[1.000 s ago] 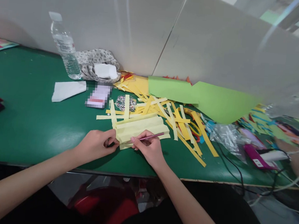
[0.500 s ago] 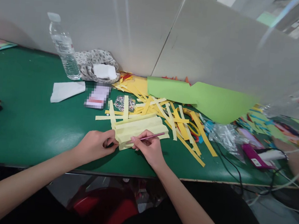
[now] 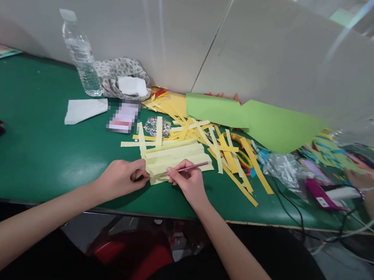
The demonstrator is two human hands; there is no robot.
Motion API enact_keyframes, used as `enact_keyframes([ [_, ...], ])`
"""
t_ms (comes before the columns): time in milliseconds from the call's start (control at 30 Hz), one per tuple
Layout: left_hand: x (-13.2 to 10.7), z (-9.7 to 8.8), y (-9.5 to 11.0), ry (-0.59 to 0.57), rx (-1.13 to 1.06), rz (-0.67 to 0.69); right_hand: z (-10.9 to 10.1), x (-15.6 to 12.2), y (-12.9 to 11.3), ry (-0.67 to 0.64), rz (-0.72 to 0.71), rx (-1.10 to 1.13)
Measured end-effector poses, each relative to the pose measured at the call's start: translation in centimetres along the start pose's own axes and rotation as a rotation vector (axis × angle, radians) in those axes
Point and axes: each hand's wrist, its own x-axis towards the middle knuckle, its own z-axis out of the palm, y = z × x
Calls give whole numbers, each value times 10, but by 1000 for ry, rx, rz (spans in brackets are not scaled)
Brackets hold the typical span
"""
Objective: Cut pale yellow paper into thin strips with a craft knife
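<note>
A pale yellow sheet of paper with pleat-like folds point(image 3: 172, 157) lies at the front of the green table. With thumb and fingers pinched together, my left hand point(image 3: 122, 178) holds its lower left corner. My right hand point(image 3: 188, 182) rests over the paper's lower edge, closed round a slim pinkish stick point(image 3: 195, 166) held like a pen. The stick's lower tip points left onto the paper, near my left fingertips. Behind the sheet spreads a loose pile of yellow paper strips point(image 3: 214, 148), some touching it. A round clear container of small multicoloured bits point(image 3: 151, 127) sits among them.
Bottle point(image 3: 84, 65), patterned cloth point(image 3: 124, 68), white paper point(image 3: 85, 109) and phone point(image 3: 123, 117) stand or lie at left. Green sheet point(image 3: 272, 125) leans by the partition. Yellow-handled scissors point(image 3: 245, 160), crumpled plastic point(image 3: 280, 169), purple device point(image 3: 321, 194), cables and another person's hand point(image 3: 361, 179) are at right.
The view has shifted slightly, so everything sits a little higher in the picture. Both hands keep nearly the same place and hold on the paper and stick.
</note>
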Motion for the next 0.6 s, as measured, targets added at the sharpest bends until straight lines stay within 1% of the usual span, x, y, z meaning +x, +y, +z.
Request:
enact_keyframes([
  [133, 1, -1, 1, -1, 17, 1, 0, 0, 1, 58, -14, -21],
  [267, 0, -1, 1, 6, 26, 14, 0, 0, 0, 7, -17, -5],
  [333, 0, -1, 1, 23, 38, 22, 0, 0, 0, 5, -14, -18],
  [467, 0, -1, 2, 29, 35, 29, 0, 0, 0, 88, -24, -34],
  [600, 0, -1, 1, 32, 38, 30, -1, 0, 1, 34, -30, -31],
])
